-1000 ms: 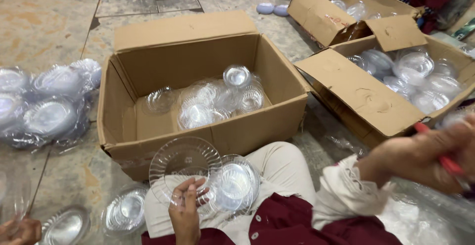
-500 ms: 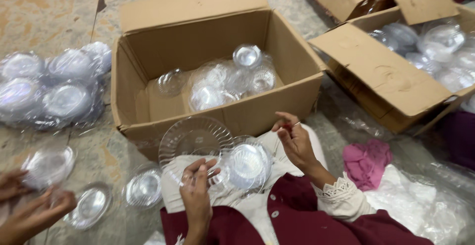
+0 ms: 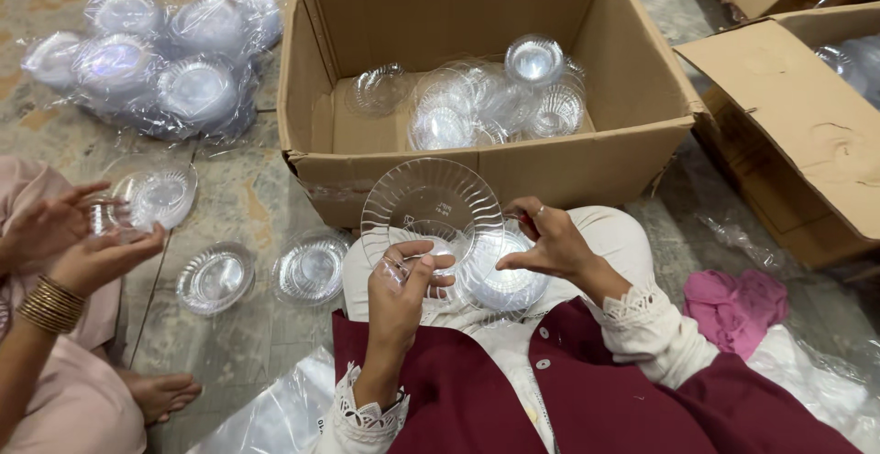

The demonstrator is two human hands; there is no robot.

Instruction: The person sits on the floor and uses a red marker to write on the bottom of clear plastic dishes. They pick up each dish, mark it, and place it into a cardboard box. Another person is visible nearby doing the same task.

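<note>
Our left hand (image 3: 403, 280) pinches the clear plate (image 3: 429, 211) at its six o'clock rim; our right hand (image 3: 550, 243), fingers half curled and holding nothing, touches the bowl stack (image 3: 500, 275) at three o'clock.

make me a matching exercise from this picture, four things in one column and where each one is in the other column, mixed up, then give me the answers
1. clear fluted plate
2. pink cloth
3. bagged stacks of clear dishes
4. open cardboard box

A. on the floor, upper left
B. held up by the left hand
C. on the floor by the person's right arm
D. straight ahead, loose clear bowls inside

Pairs: 1-B, 2-C, 3-A, 4-D
</note>
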